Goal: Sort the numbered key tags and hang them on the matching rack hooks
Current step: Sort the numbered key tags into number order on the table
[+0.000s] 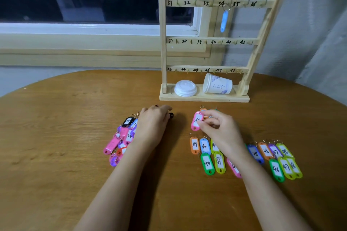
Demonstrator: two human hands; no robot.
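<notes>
Two hands, right pinching — pink tag

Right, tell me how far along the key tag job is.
Done: one blue tag hangs on the rack by 34. In hand: the right hand pinches a pink tag; sorted rows lie below it. Left: the pile by the left hand, and nearly every hook.
</notes>
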